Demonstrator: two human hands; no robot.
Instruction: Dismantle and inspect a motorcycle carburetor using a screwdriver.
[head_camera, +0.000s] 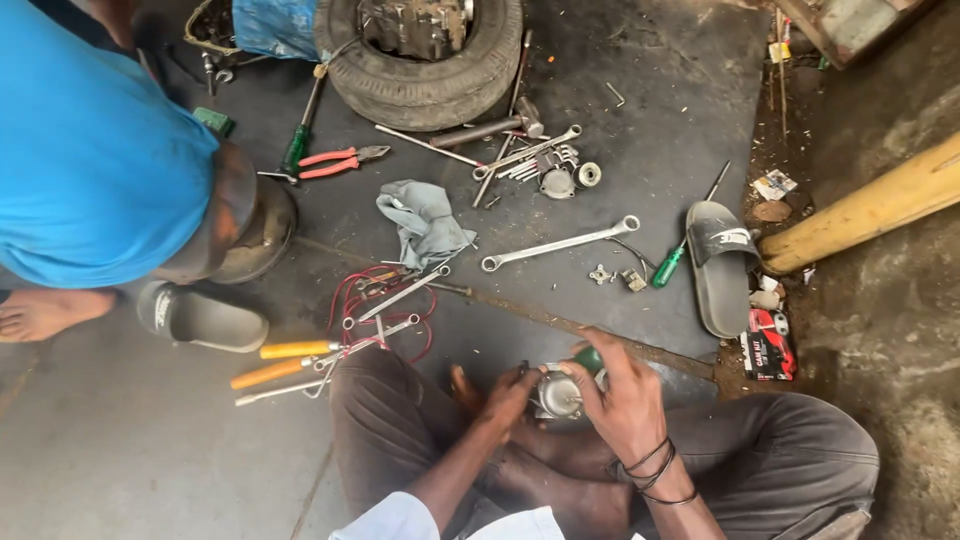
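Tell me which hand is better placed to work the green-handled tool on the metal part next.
Right. The right hand already grips the green-handled tool over the small metal part. The left hand cups that part from the side, so it likely serves best as the steadying hand.

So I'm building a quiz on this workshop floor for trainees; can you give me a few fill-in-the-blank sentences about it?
1. Both hands, left and right, grip a small silver ____ part.
2. The crumpled grey rag lies on the ____.
3. The red-handled pliers lie below the black rubber ____.
4. The long silver spanner lies left of a grey ____.

Missing words: metal; floor; tyre; sandal
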